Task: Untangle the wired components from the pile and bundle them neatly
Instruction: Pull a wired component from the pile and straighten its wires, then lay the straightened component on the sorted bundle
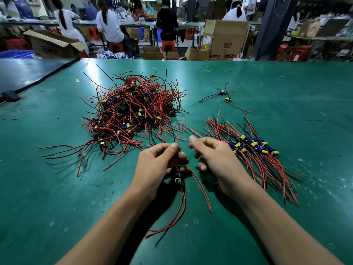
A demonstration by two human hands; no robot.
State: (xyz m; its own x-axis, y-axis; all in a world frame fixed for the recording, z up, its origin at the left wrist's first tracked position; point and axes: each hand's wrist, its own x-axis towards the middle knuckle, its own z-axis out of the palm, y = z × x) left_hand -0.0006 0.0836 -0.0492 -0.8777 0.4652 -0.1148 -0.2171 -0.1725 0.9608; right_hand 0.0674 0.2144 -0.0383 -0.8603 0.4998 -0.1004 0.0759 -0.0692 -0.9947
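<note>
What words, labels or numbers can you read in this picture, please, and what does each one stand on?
"BPS": printed on the front of the tall cardboard box behind the table.
Smaller print just below it: too blurred to read.
White stickers on that box's side: too small to read.
Print on the colourful carton at far right: blurred.
On the wired components: no legible marking.

Left forearm [114, 213]: bare, enters from the lower left, angled up toward the centre.
Left hand [156, 165]: back toward the camera, fingers curled, thumb and forefinger pinching thin wires [183, 199].
Right forearm [267, 217]: bare, enters from the lower right, angled up toward the centre.
Right hand [217, 161]: back up, forefinger raised, other fingers curled under; any grip cannot be told.
Spacing: hands side by side, near, not touching.
</note>
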